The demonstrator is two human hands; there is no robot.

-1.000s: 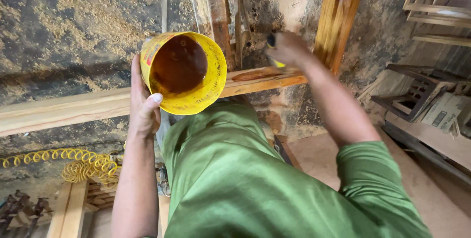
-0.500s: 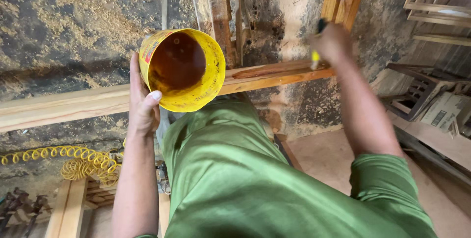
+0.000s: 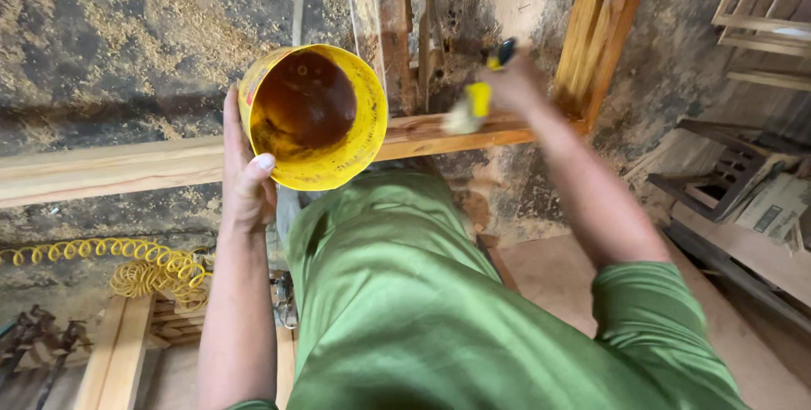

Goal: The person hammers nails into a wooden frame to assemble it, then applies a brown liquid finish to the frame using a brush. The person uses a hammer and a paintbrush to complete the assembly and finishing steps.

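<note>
Gripping a yellow tin (image 3: 312, 119) from its left side, the left hand (image 3: 247, 175) has its fingers behind the wall and its thumb on the near rim, forearm running straight up from below. The tin tilts, showing its brown inside. To the right, the right hand (image 3: 513, 82), blurred, is closed around a yellow-handled brush (image 3: 475, 102) over the wooden beam (image 3: 110, 169), arm outstretched.
</note>
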